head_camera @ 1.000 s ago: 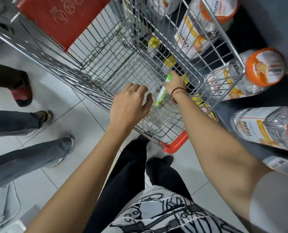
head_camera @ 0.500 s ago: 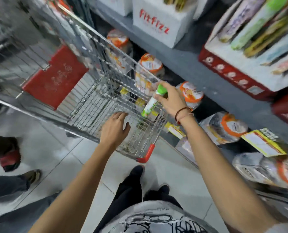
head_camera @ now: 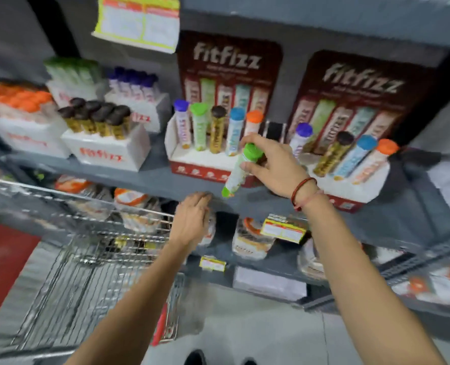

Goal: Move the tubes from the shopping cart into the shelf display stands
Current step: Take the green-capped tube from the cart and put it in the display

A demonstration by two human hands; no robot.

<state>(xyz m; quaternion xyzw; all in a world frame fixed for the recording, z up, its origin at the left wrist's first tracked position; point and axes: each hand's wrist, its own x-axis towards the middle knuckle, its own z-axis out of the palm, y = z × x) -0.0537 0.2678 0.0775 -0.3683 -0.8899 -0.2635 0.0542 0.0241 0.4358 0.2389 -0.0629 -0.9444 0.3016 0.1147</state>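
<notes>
Green-capped tube (head_camera: 241, 168) now out of the shopping cart (head_camera: 92, 262) and up at shelf level, right hand (head_camera: 272, 165) fingers pinching it near the cap, tilted, in front of the display stand (head_camera: 205, 164) w/ "fitfizz" backing; slotting comes next. Left hand (head_camera: 192, 219) fingers curled together, holding nothing, by the shelf's front edge.

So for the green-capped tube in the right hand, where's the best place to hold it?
Near the cap end, from above, as the right hand does now. The green-capped tube hangs tilted, base down-left, so a top grip leaves the base free to drop into a stand.
</notes>
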